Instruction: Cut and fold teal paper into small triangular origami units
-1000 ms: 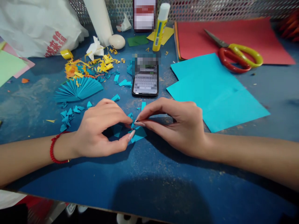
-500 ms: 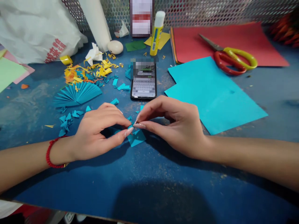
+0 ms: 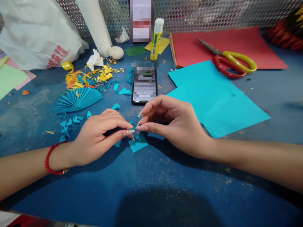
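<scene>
Between the fingertips of my left hand [image 3: 101, 135] and my right hand [image 3: 172, 123] is a small piece of blue paper [image 3: 133, 128], pinched from both sides and mostly covered by fingers. A blue paper rectangle [image 3: 138, 144] lies on the table just below the fingertips. To the left of my left hand sit several small folded blue paper pieces [image 3: 67, 127]. Behind them rests a pleated blue paper fan [image 3: 79, 100]. A red braided bracelet [image 3: 48, 160] circles my left wrist.
Beyond my hands lies a phone [image 3: 144, 91], with a glue stick [image 3: 156, 41] upright behind it. Large blue sheets [image 3: 227, 104] and scissors [image 3: 234, 64] on red paper [image 3: 189, 47] are at right. Yellow and orange scraps [image 3: 94, 75] and a white plastic bag [image 3: 40, 34] are at left.
Both hands keep their pinch on the small blue paper, with the fingers shifted slightly. The whole view has tilted a little, so most things appear lower.
</scene>
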`<control>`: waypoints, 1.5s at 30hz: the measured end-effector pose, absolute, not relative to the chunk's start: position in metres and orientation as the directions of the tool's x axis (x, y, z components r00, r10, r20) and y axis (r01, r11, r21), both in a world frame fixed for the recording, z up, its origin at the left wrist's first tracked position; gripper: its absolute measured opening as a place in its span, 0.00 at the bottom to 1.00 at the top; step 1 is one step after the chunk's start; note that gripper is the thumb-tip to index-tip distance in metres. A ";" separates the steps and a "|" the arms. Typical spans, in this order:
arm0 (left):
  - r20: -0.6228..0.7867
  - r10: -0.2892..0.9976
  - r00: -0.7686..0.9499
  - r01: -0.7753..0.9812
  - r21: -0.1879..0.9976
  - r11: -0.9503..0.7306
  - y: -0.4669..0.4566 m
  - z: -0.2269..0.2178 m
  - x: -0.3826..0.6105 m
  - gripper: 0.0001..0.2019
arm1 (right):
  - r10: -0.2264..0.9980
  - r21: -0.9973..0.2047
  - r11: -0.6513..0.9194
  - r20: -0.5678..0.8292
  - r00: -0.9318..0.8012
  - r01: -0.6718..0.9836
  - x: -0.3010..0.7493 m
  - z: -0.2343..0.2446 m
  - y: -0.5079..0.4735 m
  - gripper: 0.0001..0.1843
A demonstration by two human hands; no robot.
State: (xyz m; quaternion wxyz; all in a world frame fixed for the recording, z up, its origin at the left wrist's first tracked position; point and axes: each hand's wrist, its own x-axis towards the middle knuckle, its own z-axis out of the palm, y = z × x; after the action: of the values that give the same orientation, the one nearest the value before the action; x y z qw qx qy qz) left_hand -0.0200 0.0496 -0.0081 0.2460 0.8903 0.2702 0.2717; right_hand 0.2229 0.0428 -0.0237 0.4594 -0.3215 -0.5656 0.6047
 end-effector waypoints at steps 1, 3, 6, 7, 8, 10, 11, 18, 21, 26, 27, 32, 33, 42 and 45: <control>0.346 0.615 0.709 0.350 0.585 -0.732 0.050 -0.008 -0.020 0.03 | 0.919 -0.979 0.061 0.132 -0.372 -0.196 0.223 -0.024 0.043 0.19; 0.342 0.618 0.708 0.351 0.589 -0.728 0.050 -0.008 -0.020 0.03 | 0.915 -0.976 0.066 0.142 -0.378 -0.207 0.223 -0.024 0.043 0.18; 0.336 0.628 0.703 0.352 0.603 -0.716 0.050 -0.008 -0.021 0.03 | 0.905 -0.971 0.093 0.175 -0.389 -0.221 0.222 -0.025 0.043 0.17; 0.335 0.629 0.701 0.351 0.606 -0.714 0.050 -0.008 -0.021 0.02 | 0.903 -0.970 0.106 0.185 -0.388 -0.217 0.222 -0.025 0.043 0.16; 0.339 0.627 0.701 0.345 0.609 -0.714 0.050 -0.008 -0.020 0.02 | 0.901 -0.971 0.119 0.193 -0.388 -0.209 0.222 -0.025 0.043 0.16; 0.358 0.615 0.703 0.324 0.607 -0.725 0.048 -0.009 -0.019 0.03 | 0.898 -0.970 0.153 0.217 -0.383 -0.190 0.221 -0.025 0.042 0.16; 0.376 0.608 0.699 0.313 0.604 -0.733 0.048 -0.010 -0.018 0.03 | 0.894 -0.968 0.176 0.232 -0.383 -0.177 0.221 -0.025 0.041 0.16; 0.437 0.528 0.728 0.311 0.476 -0.823 0.044 -0.009 -0.013 0.06 | 0.788 -0.857 0.510 0.436 -0.436 0.065 0.223 -0.027 0.032 0.10; 0.438 0.499 0.748 0.306 0.439 -0.845 0.043 -0.007 -0.015 0.04 | 0.758 -0.827 0.560 0.488 -0.433 0.048 0.224 -0.029 0.030 0.10; 0.458 0.563 0.687 0.345 0.476 -0.809 0.042 -0.007 -0.019 0.08 | 0.822 -0.878 0.478 0.456 -0.341 -0.020 0.222 -0.027 0.031 0.11; 0.471 0.590 0.656 0.353 0.499 -0.791 0.042 -0.008 -0.019 0.09 | 0.836 -0.886 0.463 0.449 -0.316 -0.035 0.222 -0.026 0.031 0.10; 0.514 0.693 0.505 0.337 0.623 -0.706 0.044 -0.009 -0.018 0.12 | 0.897 -0.929 0.354 0.370 -0.243 -0.109 0.221 -0.021 0.033 0.10; 0.490 0.720 0.491 0.341 0.653 -0.676 0.045 -0.009 -0.018 0.13 | 0.907 -0.937 0.329 0.348 -0.238 -0.118 0.221 -0.021 0.033 0.09; 0.413 0.792 0.449 0.376 0.717 -0.587 0.054 -0.014 -0.020 0.18 | 0.950 -0.972 0.216 0.232 -0.208 -0.097 0.223 -0.023 0.041 0.08; 0.390 0.780 0.489 0.430 0.670 -0.605 0.055 -0.015 -0.018 0.20 | 0.951 -0.972 0.217 0.232 -0.207 -0.093 0.223 -0.023 0.043 0.08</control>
State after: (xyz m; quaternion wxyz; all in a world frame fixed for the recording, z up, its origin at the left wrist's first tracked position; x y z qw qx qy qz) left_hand -0.0185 0.0550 -0.0145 0.2514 0.8253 0.3668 0.3481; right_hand 0.2227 0.0427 -0.0234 0.5131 -0.3651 -0.5875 0.5083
